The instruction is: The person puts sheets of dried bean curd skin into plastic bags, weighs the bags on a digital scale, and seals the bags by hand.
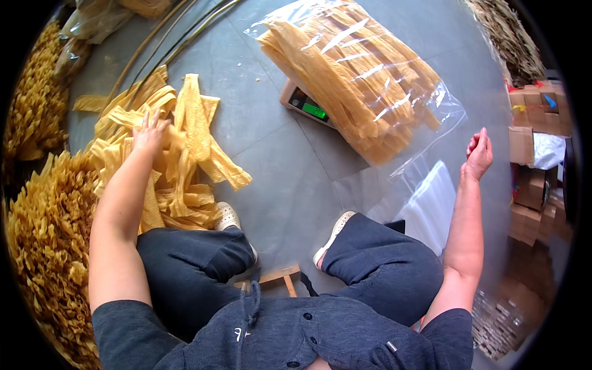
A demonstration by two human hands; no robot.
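Note:
My left hand (150, 132) rests palm down on a loose pile of flat, wrinkled yellow strips (196, 125), which look like dried bean curd. Its fingers are spread, and its underside is hidden. Over at the right, my right hand (479, 152) hangs above the floor with its fingers curled together and nothing visible in them. Between the hands, a clear plastic bag (365, 69) full of similar strips lies tilted across a digital scale (296, 99). The scale's green display is lit, and the bag covers most of its body.
Large heaps of curled yellow pieces (51, 240) line the left side. Long thin rods (152, 55) curve over the grey tile floor (277, 152). Flat clear plastic bags (428, 199) lie near my right knee. Cardboard boxes (532, 222) are stacked at far right; a wooden stool (280, 275) shows below me.

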